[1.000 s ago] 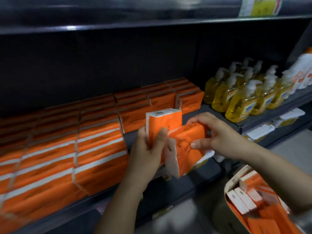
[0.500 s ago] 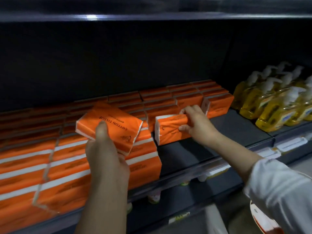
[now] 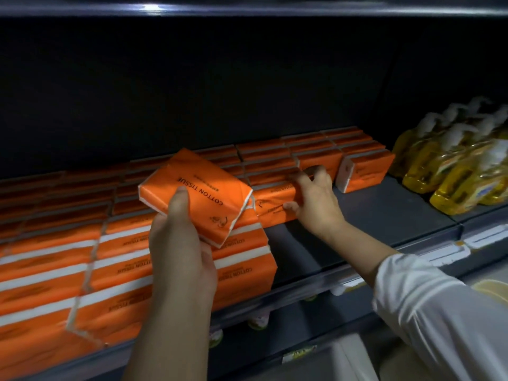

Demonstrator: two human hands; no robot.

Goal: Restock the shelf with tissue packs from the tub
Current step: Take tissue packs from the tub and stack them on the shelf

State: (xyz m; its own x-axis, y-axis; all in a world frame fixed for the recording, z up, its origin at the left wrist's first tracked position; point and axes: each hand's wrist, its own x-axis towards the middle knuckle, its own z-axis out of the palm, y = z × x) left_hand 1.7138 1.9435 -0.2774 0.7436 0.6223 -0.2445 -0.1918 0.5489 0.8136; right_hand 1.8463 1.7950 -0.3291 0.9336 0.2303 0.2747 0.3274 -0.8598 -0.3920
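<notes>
- Since a second ago the two hands have parted. The right hand (image 3: 316, 202) has carried its pack in from the front of the shelf (image 3: 384, 213) and set it down against the row, while the left hand (image 3: 181, 251) has lifted the other pack up and to its own side.
- Right hand: fingers curled over the top and thumb under the near edge of the second pack (image 3: 275, 206), which lies on its side on the shelf, touching the packs behind it.
- Left hand: grips the tilted pack (image 3: 198, 193) from below, thumb pressed flat on its printed face. This pack is held in the air just above the stocked rows (image 3: 110, 270).
- Step in hand, as I judge it: seating the right hand's pack, with the left one waiting its turn.
- The next move likely calls for letting go on the right, then turning the tilted pack level and squaring it into the bare gap beside the right hand.
- The packs are soft orange wrappers with white ends and dark "COTTON TISSUE" lettering; the film creases under the thumb, so they should squash a little.
- Beyond the right hand, well apart, stand yellow soap bottles (image 3: 453, 174). The tub is not clearly in view.
</notes>
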